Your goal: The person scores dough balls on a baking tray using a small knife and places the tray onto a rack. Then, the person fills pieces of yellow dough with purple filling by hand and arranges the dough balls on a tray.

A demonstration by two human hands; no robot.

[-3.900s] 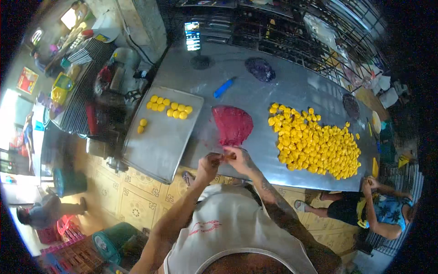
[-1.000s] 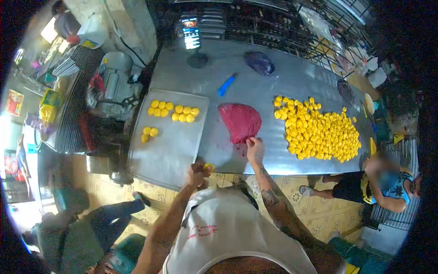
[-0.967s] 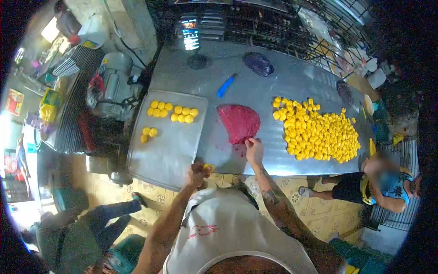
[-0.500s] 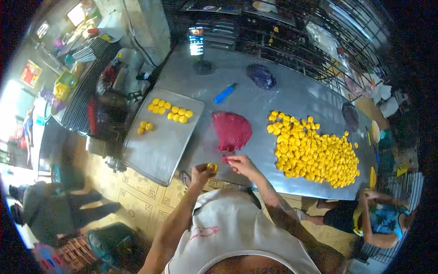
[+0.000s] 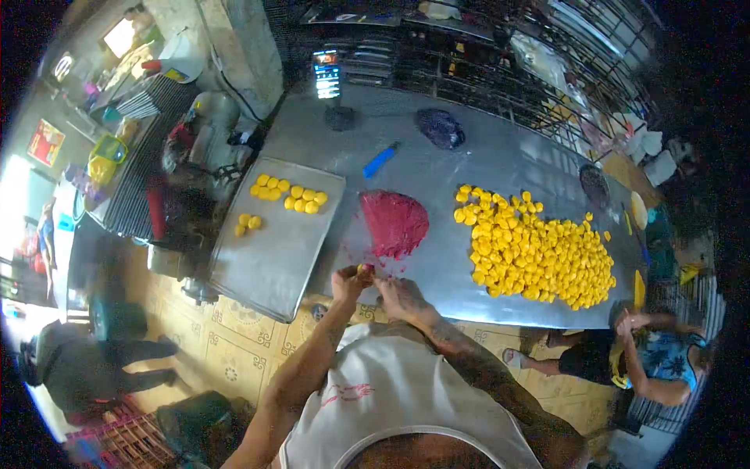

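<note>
My left hand (image 5: 349,286) is closed on a small piece of yellow dough (image 5: 362,269), with a bit of pink filling showing on it. Right beside it is my right hand (image 5: 401,298), its fingers curled together near the dough; what they hold, if anything, is hidden. Just beyond both hands, a mound of pink filling (image 5: 395,223) lies on the metal table (image 5: 437,270), with crumbs along its near edge. To the right spreads a large heap of yellow dough pieces (image 5: 539,254).
At left, a metal tray (image 5: 262,270) carries several round yellow pieces (image 5: 269,187). A blue-handled tool (image 5: 380,162), a dark purple mass (image 5: 441,128) and a lit phone (image 5: 326,74) are farther back. Another person (image 5: 656,356) is at the right; a second person (image 5: 78,367) is at the left.
My right hand has moved from the pink filling's near edge toward my left hand, and the two now meet. Pink filling now shows at the yellow dough. The view has shifted slightly.
</note>
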